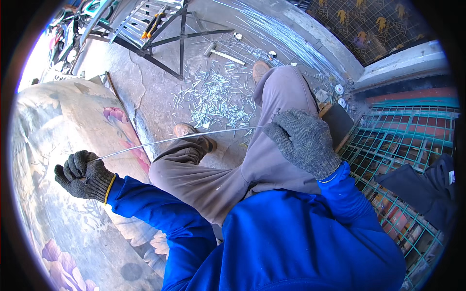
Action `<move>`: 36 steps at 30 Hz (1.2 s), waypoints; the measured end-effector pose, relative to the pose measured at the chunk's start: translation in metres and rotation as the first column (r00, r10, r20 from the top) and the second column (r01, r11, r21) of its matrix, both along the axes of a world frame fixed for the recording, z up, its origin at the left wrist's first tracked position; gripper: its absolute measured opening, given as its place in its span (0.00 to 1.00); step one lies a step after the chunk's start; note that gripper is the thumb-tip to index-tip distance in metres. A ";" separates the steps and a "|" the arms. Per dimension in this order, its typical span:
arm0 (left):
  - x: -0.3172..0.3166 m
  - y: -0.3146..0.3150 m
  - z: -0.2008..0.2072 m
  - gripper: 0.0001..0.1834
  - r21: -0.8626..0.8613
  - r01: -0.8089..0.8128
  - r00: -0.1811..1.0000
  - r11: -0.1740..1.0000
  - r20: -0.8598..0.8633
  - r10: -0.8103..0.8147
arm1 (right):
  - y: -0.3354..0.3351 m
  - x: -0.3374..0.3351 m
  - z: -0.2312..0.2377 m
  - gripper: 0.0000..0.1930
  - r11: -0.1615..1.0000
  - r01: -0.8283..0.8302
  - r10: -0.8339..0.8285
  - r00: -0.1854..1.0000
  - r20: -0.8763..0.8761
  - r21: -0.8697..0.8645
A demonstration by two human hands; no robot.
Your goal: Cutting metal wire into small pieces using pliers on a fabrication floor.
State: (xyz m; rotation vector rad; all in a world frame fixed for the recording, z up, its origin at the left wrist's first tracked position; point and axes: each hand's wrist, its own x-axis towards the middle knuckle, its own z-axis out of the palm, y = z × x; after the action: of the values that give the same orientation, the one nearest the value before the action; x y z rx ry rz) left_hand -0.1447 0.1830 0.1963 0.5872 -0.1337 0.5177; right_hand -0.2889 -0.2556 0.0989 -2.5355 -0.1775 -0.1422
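Observation:
A thin metal rod (182,138) stretches across my lap, slightly bowed, from one hand to the other. My left hand (82,175), in a dark grey knit glove, is closed round its left end, out over the floral sheet. At the other end my right hand (303,141), gloved the same way, is closed on the rod above my right thigh; its fingertips are partly hidden by the back of the glove. Beyond my feet, many short cut metal pieces (221,99) lie scattered on the concrete floor.
A hammer (224,54) lies behind the cut pieces. Long metal rods (286,36) lie along the wall at the back right. Pliers with orange handles (153,25) rest on a slatted metal chair (141,29). Green wire mesh (393,140) stands at my right, with dark cloth (417,186) on it.

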 end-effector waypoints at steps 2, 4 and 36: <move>0.000 -0.006 0.002 0.22 -0.013 0.023 1.000 1.000 0.009 -0.023 | 0.002 0.002 -0.002 0.13 0.999 0.008 -0.006 0.999 0.039 -0.036; -0.001 -0.015 0.001 0.23 0.018 -0.002 1.000 1.000 0.000 0.002 | 0.006 0.004 -0.002 0.13 0.998 0.023 -0.032 0.986 0.164 0.060; 0.030 0.008 -0.099 0.08 -0.243 0.008 0.921 0.970 -0.375 -0.102 | -0.055 0.005 0.024 0.14 0.874 0.238 -0.116 0.949 -0.294 0.423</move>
State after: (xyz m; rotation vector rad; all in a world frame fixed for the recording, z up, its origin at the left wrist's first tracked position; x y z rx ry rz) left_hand -0.1148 0.1910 0.0969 0.4395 0.2841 0.3472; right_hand -0.2836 -0.3107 0.1232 -2.0683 0.1796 0.0740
